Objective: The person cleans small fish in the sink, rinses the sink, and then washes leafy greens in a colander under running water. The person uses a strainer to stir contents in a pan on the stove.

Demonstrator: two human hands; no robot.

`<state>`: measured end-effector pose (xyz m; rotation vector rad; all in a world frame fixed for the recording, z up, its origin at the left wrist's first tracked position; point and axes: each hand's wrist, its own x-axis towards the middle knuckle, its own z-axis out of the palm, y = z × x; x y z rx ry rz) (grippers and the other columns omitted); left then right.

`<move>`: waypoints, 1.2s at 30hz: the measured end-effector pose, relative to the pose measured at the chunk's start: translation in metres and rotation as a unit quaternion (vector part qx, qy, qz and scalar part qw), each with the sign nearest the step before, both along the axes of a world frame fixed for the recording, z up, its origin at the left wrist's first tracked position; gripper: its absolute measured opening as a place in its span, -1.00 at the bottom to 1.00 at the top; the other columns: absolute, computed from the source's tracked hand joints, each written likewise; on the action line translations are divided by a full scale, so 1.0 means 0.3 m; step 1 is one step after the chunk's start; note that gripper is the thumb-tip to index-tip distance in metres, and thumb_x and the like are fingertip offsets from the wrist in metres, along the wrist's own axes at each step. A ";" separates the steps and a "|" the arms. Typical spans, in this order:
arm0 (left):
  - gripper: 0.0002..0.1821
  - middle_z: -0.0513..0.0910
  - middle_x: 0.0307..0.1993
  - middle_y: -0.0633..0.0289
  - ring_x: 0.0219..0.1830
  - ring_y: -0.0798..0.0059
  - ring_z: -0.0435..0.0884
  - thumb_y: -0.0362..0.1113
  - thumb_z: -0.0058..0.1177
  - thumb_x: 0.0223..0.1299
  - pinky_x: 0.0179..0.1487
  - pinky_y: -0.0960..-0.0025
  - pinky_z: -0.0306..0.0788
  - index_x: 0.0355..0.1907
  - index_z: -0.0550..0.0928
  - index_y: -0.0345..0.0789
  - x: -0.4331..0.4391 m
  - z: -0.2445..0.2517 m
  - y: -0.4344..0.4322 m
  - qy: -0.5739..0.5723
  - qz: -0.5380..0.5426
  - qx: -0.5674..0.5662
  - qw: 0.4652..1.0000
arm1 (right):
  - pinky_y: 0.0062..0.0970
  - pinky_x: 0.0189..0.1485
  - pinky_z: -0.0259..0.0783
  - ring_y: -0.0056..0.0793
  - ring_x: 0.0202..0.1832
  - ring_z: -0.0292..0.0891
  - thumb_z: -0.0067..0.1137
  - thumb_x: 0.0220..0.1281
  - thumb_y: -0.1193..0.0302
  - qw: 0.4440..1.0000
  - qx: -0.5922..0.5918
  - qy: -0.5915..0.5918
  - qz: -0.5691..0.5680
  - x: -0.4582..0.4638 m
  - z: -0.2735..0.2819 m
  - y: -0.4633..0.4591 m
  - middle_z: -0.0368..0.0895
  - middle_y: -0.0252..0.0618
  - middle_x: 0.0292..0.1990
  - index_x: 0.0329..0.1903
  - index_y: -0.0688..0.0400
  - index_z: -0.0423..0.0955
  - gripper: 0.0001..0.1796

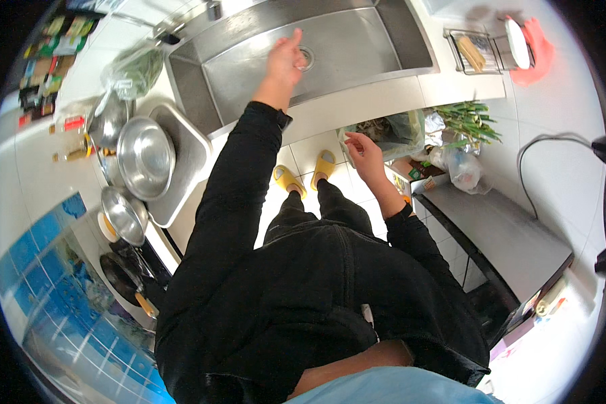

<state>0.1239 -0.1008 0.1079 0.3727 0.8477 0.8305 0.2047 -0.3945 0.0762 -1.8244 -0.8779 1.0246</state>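
My left hand (285,60) is over the stainless steel sink (351,43), close to its drain (307,57). One digit is stretched out and the others are loosely curled, with nothing visible in them. Lower and to the right, my right hand (366,156) hangs in front of the counter edge with its fingers bent and apart. It appears to hold nothing. Just behind it is a bin lined with a pale plastic bag (409,134), with dark scraps inside. Whether the right fingertips touch the bag cannot be told.
Left of the sink are a bagged green vegetable (134,70), a steel basin (145,159), a steel bowl (124,214) and a black pan (118,278). To the right are a wire rack (472,50), scallions (467,121) and a grey-topped cabinet (500,237). Yellow slippers (324,166) are on my feet.
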 end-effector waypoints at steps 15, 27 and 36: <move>-0.66 0.29 -0.60 0.36 -0.76 0.55 0.17 -0.68 0.00 0.01 -0.70 0.43 -0.07 -0.35 0.30 -0.15 0.132 -0.072 0.185 0.258 -0.048 0.047 0.964 | -0.52 -0.09 0.47 -0.48 -0.19 0.58 0.08 0.29 0.53 0.998 -0.008 0.019 -0.065 0.129 -0.045 -0.013 0.65 -0.21 -0.20 0.07 0.18 0.51 -0.70; -0.60 0.50 0.06 0.09 0.07 0.10 0.51 -0.41 0.03 0.07 0.13 0.19 0.38 0.04 0.46 -0.27 -0.046 -0.139 -0.362 0.394 -0.379 0.525 0.652 | -0.44 -0.13 0.50 -0.40 -0.22 0.59 0.08 0.21 0.56 0.997 0.017 -0.028 -0.072 0.133 0.021 0.167 0.61 -0.17 -0.10 0.17 0.10 0.44 -0.57; -0.72 0.56 0.00 0.03 -0.02 0.03 0.56 -0.23 0.15 0.07 0.03 0.11 0.44 -0.13 0.65 -0.22 -0.130 -0.161 -0.016 0.429 -0.389 0.505 0.640 | -0.47 -0.27 0.46 -0.40 -0.33 0.53 0.12 0.21 0.53 0.976 0.015 -0.203 -0.075 0.142 -0.034 0.381 0.56 -0.19 -0.26 0.03 0.13 0.52 -0.69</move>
